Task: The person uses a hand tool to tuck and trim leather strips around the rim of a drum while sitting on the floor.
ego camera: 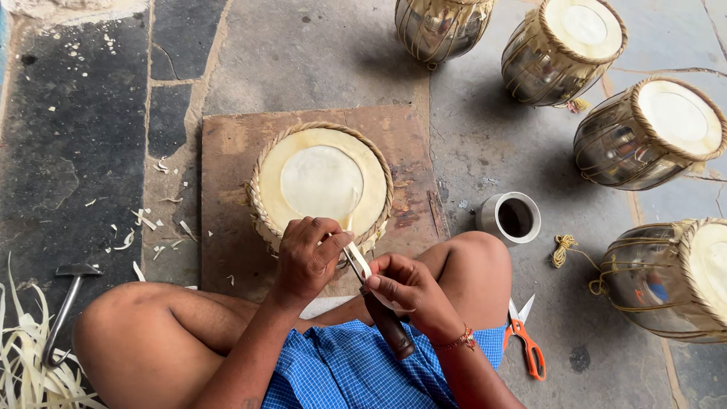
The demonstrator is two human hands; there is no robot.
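A round drum with a cream skin head and a braided straw-coloured rim (322, 185) is set on a worn brown wooden board (227, 151), right between the knees of a seated person in blue checked shorts. The near edge of the drum is being worked on, so both hands are found just at its lower rim. The left hand (307, 257) is curled shut at that rim, and a thin pale strip (353, 208) seems to be pinched between thumb and fingers, though exactly what's gripped can't be made out. The right hand (405, 288) is closed around a knife with a dark wooden handle (388, 322), its pale blade pointed up toward the left hand's fingertips.

The board is laid on a rough grey stone floor, with pale shavings scattered to the left. A metal hammer (64, 307) is seen by the left knee, beside a heap of pale strips (26, 363). Orange-handled scissors (524, 337) are lying by the right knee, a small metal cup (511, 218) just above, and four shiny metal-bodied drums laced with cord (651, 136) are lined up top right.
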